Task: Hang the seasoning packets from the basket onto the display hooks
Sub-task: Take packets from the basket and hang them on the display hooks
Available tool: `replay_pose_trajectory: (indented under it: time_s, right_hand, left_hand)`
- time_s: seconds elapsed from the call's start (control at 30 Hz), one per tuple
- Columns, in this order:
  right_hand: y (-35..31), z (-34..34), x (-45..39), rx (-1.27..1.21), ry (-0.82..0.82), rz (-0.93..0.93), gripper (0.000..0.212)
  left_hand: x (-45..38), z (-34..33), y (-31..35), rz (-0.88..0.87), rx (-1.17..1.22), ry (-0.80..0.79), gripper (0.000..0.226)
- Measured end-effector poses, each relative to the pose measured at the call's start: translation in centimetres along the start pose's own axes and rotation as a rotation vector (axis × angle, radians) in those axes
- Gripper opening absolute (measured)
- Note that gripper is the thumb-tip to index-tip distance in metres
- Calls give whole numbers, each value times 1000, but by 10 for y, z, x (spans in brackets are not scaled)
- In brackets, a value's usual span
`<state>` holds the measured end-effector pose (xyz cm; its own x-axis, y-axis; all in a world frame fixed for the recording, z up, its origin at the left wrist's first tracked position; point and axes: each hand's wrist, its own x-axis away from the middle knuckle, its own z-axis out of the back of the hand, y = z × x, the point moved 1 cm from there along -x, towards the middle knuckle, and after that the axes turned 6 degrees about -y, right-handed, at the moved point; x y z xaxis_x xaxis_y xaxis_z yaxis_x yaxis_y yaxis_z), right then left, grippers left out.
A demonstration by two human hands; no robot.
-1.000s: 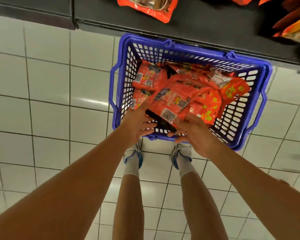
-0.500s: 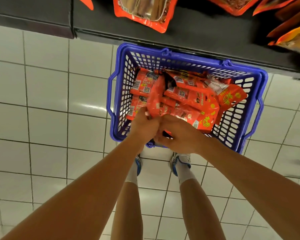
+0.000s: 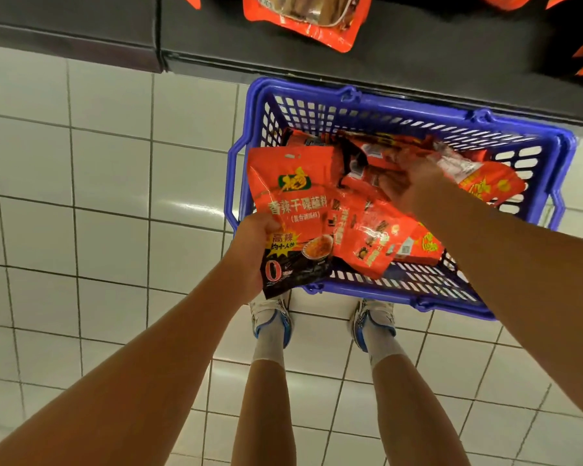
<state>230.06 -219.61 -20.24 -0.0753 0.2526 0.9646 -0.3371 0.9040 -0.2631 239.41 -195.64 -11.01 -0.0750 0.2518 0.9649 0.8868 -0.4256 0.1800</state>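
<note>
The red-and-black seasoning packet [image 3: 293,213] stands face-up over the blue basket's [image 3: 398,105] nine-o'clock side, its lower edge gripped in the left hand [image 3: 254,250], fingers curled round it. At two o'clock from it, the right hand [image 3: 414,186] reaches among the loose packets [image 3: 377,240] in the basket; blur hides its grip.

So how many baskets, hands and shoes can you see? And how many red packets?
Baskets: 1, the blue basket
Hands: 2, the left hand and the right hand
Shoes: 2, the left shoe and the right shoe
The red packets: an overlapping heap, too jumbled to count
Total counted: 5
</note>
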Motion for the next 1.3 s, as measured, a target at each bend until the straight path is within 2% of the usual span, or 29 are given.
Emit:
replay_pose_trajectory:
  time_s: [0.07, 0.2, 0.27, 0.37, 0.5, 0.57, 0.67, 0.73, 0.8, 0.87, 0.9, 0.97, 1.0, 1.07, 1.17, 1.23, 1.3]
  right_hand:
    - [-1, 7, 7, -22, 38, -3, 13]
    - [16, 28, 47, -153, 10, -19, 23]
    - [27, 42, 73, -147, 16, 16, 21]
    - [34, 62, 109, -72, 32, 140, 33]
    - [29, 68, 160, 186, -6, 348, 23]
    - [29, 63, 183, 434, -46, 439, 17]
    - [28, 41, 220, 770, -93, 629, 27]
    - [29, 18, 249, 918, -157, 765, 9]
    - [28, -1, 278, 1062, -192, 859, 16]
    - [22, -13, 306, 1151, -184, 912, 16]
    - [16, -17, 323, 1180, -196, 938, 29]
    - [2, -23, 359, 1204, -269, 972, 51]
    - [-6, -25, 378, 1203, -317, 1000, 54]
    - [-23, -23, 415, 1181, -381, 1049, 47]
    - [-64, -11, 469, 1014, -274, 1094, 22]
    - [-99, -3, 507, 807, -261, 1011, 30]
    - [-131, 1, 551, 724, -268, 1026, 48]
  left_hand:
    - [3, -2, 1, -31, -51, -7, 23]
    - [10, -6, 3, -81, -171, 76, 22]
    - [17, -8, 3, -78, -181, 100, 26]
    - [32, -12, 7, -111, -174, 170, 34]
    - [53, -19, 14, -237, -192, 195, 18]
    - [70, -28, 18, -285, -218, 149, 18]
    - [100, -49, 19, -287, -139, 80, 29]
    - [125, -66, 20, -281, -70, 36, 28]
    - [150, -80, 22, -296, 29, -47, 23]
    - [180, -89, 28, -346, 108, -135, 29]
    - [196, -91, 32, -398, 101, -164, 33]
    - [230, -93, 40, -517, 7, -147, 24]
    - [248, -94, 46, -561, -27, -107, 17]
    - [282, -95, 57, -598, -58, -23, 22]
    - [344, -100, 77, -653, -160, -19, 20]
    - [390, -107, 90, -694, -230, -52, 29]
    - [438, -115, 102, -744, -247, -108, 34]
